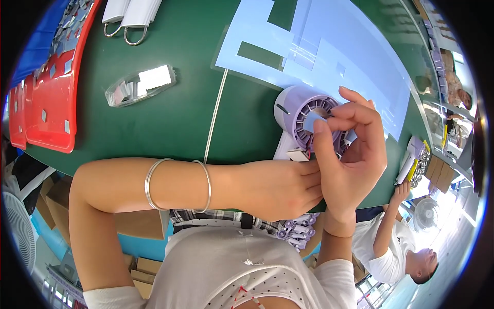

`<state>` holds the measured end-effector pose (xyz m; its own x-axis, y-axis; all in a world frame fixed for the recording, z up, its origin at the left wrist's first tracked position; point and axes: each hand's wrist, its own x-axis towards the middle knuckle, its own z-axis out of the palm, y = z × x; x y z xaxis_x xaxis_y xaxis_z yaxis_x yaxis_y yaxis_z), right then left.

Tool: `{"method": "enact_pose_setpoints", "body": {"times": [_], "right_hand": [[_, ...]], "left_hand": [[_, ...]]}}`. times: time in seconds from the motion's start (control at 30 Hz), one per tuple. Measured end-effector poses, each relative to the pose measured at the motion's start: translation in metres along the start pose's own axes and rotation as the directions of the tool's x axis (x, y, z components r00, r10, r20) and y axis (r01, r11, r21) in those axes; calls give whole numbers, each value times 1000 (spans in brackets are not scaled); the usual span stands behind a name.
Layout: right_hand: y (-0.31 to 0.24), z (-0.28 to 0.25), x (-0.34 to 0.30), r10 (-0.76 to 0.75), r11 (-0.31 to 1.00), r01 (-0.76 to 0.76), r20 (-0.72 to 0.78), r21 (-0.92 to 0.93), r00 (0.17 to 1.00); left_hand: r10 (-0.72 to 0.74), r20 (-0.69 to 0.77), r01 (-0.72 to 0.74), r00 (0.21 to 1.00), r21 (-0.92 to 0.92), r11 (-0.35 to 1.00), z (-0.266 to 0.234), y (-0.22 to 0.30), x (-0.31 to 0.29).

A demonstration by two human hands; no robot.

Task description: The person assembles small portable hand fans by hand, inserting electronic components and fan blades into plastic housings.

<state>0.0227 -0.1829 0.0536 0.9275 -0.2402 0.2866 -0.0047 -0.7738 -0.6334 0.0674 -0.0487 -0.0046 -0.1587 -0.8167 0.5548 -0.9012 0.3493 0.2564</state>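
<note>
A purple round fan (289,114) with a slotted ring front rests on the green table, right of the middle. My right hand (357,136) is over its open face, thumb and forefinger pinching a small pale-blue flat piece (313,122). Beneath it, my left hand (288,188) curls closed against the fan's near side; its fingertips are hidden behind my right hand. A small white connector (297,154) with reddish wire sits between the fan and my left hand. Part of another dark slotted ring (351,138) shows behind my right fingers.
A pale-blue sheet (329,56) with cut-outs lies beyond the fan. At left are a red tray (56,116) with small grey pieces and a clear plastic packet (141,85). White objects with metal loops (131,13) lie far left. A co-worker (391,237) is at right.
</note>
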Motion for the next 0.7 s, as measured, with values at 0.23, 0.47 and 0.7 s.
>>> {"method": "enact_pose_setpoints", "body": {"times": [0.23, 0.47, 0.7], "right_hand": [[1, 1, -2, -2, 1000, 2, -14, 3, 1000], [3, 1, -1, 3, 1000, -3, -11, 6, 1000], [2, -2, 7, -48, 996, 45, -34, -72, 998]], "left_hand": [[-8, 25, 10, 1000, -91, 996, 0, 2, -2], [-17, 16, 19, 1000, -116, 993, 2, 1, -2], [8, -19, -9, 1000, -39, 999, 0, -6, 3]]}}
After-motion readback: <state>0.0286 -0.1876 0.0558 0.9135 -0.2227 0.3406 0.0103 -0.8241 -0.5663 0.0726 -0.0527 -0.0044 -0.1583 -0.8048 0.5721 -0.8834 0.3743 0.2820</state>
